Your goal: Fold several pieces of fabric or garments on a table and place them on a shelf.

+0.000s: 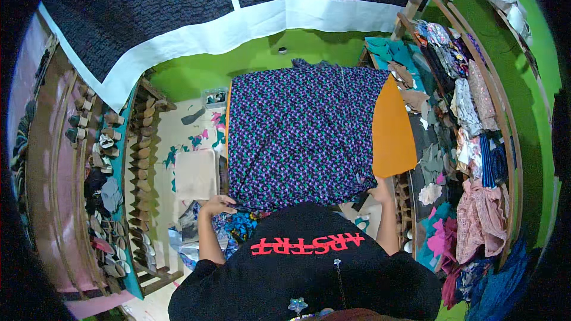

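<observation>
A dark floral fabric (303, 131), patterned in purple and green, is spread over an orange-topped table (392, 131). The tabletop shows along the cloth's right side and as a thin strip on the left. At the near left corner, my left hand (220, 204) is closed on the fabric's edge. My right hand (379, 190) grips the same near edge at its right end, beside the table's rim, its fingertips partly hidden. The near edge sags between my hands, with a few creases running through the cloth. The far edge is bunched and ragged.
Shoe racks (143, 178) stand at the left, next to a beige stool (195, 175) and floor scraps. On the right, a rack (476, 113) is loaded with folded cloths and offcuts. Colourful fabric (241, 226) lies below the table's near left corner. A dark white-bordered cloth (285, 15) hangs overhead.
</observation>
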The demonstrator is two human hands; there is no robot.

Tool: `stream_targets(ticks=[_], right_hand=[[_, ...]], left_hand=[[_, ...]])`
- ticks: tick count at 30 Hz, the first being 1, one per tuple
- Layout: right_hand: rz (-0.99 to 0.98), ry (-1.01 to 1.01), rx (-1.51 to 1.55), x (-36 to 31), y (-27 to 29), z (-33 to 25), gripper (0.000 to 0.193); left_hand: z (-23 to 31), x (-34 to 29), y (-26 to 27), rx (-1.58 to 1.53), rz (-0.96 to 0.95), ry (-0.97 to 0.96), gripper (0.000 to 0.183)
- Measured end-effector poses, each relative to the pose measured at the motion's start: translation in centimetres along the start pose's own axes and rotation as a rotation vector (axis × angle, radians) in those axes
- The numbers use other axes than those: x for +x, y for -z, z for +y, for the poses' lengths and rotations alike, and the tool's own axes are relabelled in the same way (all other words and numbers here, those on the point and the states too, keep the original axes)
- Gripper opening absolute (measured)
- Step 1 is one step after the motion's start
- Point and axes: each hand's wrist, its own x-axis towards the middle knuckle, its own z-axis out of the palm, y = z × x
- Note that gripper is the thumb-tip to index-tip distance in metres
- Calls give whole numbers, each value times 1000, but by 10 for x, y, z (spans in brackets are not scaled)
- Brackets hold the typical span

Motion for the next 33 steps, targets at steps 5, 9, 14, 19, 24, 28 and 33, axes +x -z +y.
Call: stream_targets(ticks=[5,9,14,19,24,28,33], right_hand=[[-423,-239,121,27,31,-19,57],[-203,-305,-209,72,35,-74,50],[202,34,-261,137,-3,-97,61],[318,-25,-402,209,-9,-71,69],[591,-355,-464,272,19,-60,67],[623,-411,-402,324,43,-49,63],[635,-493,-331,385,45,-49,61]], left_hand=[[32,31,28,-80,354,46,26],[68,92,39,87,773,-176,37],[83,162,41,177,837,-132,61],[138,183,19,289,716,186,77],[177,197,-19,505,853,166,74],[220,225,-58,600,706,-130,67],[268,279,-78,629,597,-300,70]])
